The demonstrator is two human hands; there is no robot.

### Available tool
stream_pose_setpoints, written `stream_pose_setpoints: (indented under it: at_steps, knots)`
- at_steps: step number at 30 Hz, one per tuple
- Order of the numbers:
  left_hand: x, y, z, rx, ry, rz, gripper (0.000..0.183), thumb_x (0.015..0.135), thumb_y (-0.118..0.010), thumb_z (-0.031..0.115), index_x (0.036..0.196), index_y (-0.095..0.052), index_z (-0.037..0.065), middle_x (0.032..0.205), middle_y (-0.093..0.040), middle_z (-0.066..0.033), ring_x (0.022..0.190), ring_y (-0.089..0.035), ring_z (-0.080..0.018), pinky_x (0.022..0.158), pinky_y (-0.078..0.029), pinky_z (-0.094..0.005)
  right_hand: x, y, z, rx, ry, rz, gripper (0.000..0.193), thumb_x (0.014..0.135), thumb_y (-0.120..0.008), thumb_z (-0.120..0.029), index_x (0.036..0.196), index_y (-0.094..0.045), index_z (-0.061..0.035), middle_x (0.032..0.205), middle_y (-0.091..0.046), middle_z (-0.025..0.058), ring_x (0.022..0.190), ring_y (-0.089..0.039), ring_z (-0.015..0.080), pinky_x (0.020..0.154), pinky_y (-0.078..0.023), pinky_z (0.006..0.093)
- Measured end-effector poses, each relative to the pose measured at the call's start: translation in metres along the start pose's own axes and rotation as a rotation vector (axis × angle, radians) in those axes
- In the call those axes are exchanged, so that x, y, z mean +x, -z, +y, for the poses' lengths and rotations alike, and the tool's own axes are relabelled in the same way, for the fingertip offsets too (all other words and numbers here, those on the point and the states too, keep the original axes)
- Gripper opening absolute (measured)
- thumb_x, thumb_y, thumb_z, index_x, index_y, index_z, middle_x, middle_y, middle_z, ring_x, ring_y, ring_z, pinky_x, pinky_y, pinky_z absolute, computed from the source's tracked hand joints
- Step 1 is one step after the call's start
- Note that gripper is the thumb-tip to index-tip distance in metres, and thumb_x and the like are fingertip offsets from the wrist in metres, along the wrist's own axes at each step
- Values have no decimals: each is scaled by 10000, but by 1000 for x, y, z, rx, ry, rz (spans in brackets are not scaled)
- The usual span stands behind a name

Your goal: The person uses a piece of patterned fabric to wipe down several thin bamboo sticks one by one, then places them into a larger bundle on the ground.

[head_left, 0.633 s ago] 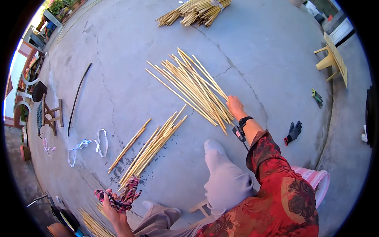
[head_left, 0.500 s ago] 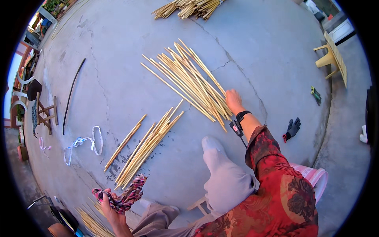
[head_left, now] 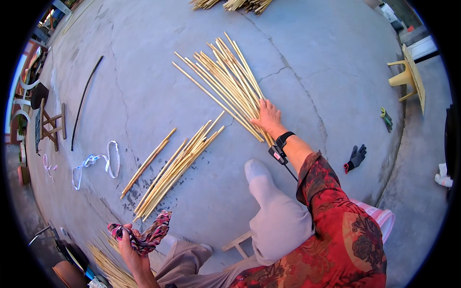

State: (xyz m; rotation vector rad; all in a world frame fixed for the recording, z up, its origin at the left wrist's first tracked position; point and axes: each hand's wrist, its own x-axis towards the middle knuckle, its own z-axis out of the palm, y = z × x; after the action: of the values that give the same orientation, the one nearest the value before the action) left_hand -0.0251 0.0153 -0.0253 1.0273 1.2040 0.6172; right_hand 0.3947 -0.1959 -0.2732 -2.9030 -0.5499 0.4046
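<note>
Two hands are kept busy over the grey concrete floor (head_left: 331, 48), and the eye is drawn first to the right hand (head_left: 267, 116), laid on the near part of a fan of pale sticks (head_left: 225, 79). The fan's right edge is touched, but the fingertips are partly lost against the wood; whether a stick is gripped or merely pressed cannot be told. Several near ends are covered by that hand and by the black device (head_left: 277, 154) strapped at the wrist.

Over to the left hand (head_left: 133, 247): a bunched patterned cloth (head_left: 156, 234), pink and dark, is clutched there, part of it hidden by the fingers. Between the hands, a smaller heap of sticks (head_left: 177, 170) is laid slantwise, with a few separate sticks (head_left: 149, 163) set just beside it (dark marks are scattered around both).

Up top, a sheaf of sticks (head_left: 244, 5) is cut off by the upper edge. At lower left, more thin sticks (head_left: 111, 269) are partly blocked by the left forearm (head_left: 145, 274). A striped pink bucket (head_left: 384, 217) is mostly masked by the red sleeve (head_left: 321, 187), and only a sliver of pale wooden frame (head_left: 236, 242) is shown beside the leg (head_left: 273, 211).
</note>
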Motion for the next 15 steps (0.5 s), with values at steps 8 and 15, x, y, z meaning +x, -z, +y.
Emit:
stream_pose_setpoints:
  at_steps: [8, 15]
  knots:
    - [-6, -5, 1, 2, 3, -9, 230, 887, -486, 199, 994, -472, -3, 702, -506, -45, 646, -485, -92, 589, -406, -205, 22, -10, 37, 102, 145, -52, 553, 788, -538, -172, 1280, -286, -150, 1319, -328, 70, 1166, -361, 287, 900, -356, 421]
    - [-12, -7, 4, 29, 22, -16, 230, 890, -478, 203, 1007, -476, 5, 712, -516, -47, 632, -500, -89, 561, -413, -198, 27, -11, 48, 32, 342, -49, 419, 868, -305, -116, 1282, -316, -184, 1330, -326, 56, 1182, -349, 287, 956, -323, 400]
